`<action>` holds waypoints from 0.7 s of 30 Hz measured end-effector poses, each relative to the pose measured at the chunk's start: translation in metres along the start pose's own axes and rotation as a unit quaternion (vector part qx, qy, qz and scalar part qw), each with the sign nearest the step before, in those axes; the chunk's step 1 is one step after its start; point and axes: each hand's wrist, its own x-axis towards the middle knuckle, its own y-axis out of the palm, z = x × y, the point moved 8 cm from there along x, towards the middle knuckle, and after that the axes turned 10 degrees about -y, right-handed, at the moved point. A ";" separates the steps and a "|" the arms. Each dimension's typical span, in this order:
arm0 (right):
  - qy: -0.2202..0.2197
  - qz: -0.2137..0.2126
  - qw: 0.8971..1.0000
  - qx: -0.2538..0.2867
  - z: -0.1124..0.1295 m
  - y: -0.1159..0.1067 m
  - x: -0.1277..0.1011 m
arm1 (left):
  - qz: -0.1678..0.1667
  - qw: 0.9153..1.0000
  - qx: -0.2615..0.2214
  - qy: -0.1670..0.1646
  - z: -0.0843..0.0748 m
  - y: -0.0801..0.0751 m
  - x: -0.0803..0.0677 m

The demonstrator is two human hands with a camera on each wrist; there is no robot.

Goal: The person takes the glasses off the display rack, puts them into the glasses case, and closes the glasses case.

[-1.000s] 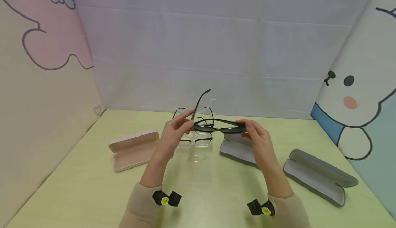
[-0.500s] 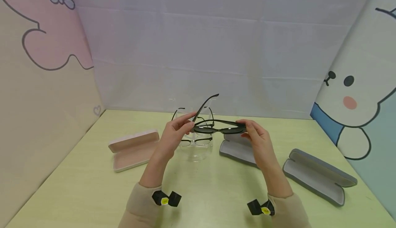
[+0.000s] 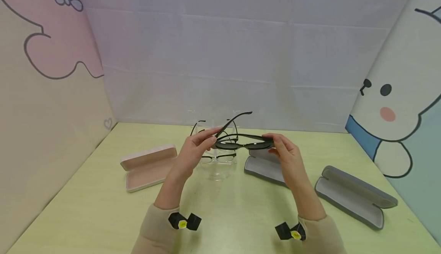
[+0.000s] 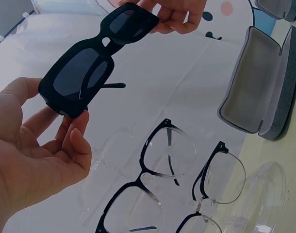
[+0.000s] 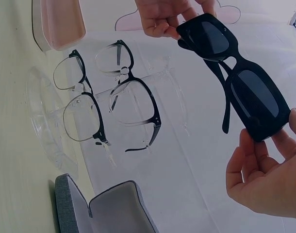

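Black sunglasses (image 3: pixel 244 145) with dark lenses are held up level in front of the stand, between both hands. My left hand (image 3: pixel 193 148) pinches the frame's left end at the hinge, its fingers on the left temple, which slants up and to the right. At the other end, my right hand (image 3: pixel 287 156) pinches the right corner; that temple runs folded behind the lenses. Behind them a clear acrylic display stand (image 3: pixel 216 175) carries two pairs of eyeglasses, the upper (image 4: pixel 142 177) and the lower (image 4: pixel 205 187), each dark along the top of the frame.
An open pink glasses case (image 3: pixel 149 167) lies left of the stand. Right of it an open grey case (image 3: pixel 263 166) is partly hidden by my right hand, and another open grey case (image 3: pixel 355 196) lies farther right. A white sheet (image 3: pixel 224 54) hangs behind the table.
The left temple of the sunglasses has swung down and to the right, inward toward the lenses, under my left fingers. My right hand stays in place on the other end.
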 end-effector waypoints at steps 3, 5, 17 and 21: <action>-0.001 -0.002 1.000 -0.001 0.000 0.000 0.000 | 0.007 1.000 0.008 0.011 -0.002 0.002 -0.001; -0.001 -0.004 1.000 -0.002 0.000 -0.001 0.000 | 0.008 1.000 0.012 0.013 -0.002 0.002 -0.001; -0.004 -0.011 1.000 -0.004 0.001 -0.002 -0.001 | 0.016 0.998 0.041 0.055 -0.006 0.007 -0.001; -0.005 -0.010 1.000 -0.005 0.001 -0.002 -0.001 | 0.016 0.997 0.043 0.060 -0.006 0.007 -0.001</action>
